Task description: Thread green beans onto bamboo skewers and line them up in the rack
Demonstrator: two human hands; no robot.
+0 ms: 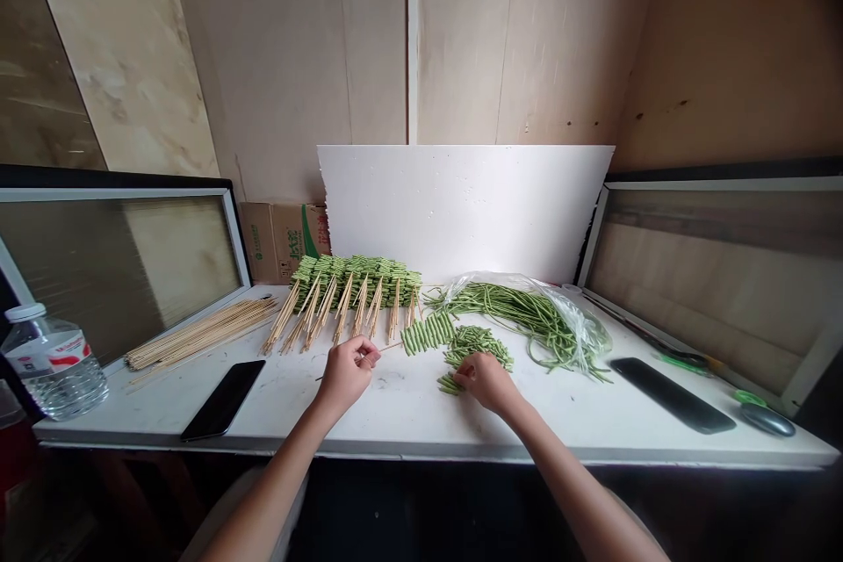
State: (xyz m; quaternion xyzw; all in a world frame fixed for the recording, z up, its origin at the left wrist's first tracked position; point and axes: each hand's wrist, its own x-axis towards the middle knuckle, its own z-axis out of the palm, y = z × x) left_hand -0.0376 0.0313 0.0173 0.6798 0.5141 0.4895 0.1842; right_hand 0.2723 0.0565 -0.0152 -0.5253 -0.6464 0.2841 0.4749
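My left hand (347,371) is closed in a pinch on a thin bamboo skewer (392,346) that carries a row of short green bean pieces (428,333) at its far end. My right hand (484,379) rests on the white table (408,408) with its fingers curled on cut bean pieces at the near edge of a small pile (475,342). Behind both hands lies a row of finished bean skewers (356,285), sticks pointing toward me.
Bare skewers (201,332) lie in a bundle at the left, with a black phone (223,399) and a water bottle (49,360). Long beans (527,309) spill from a clear bag at right. A second dark phone (672,393), a mouse (767,419) and white foam board (461,206) stand nearby.
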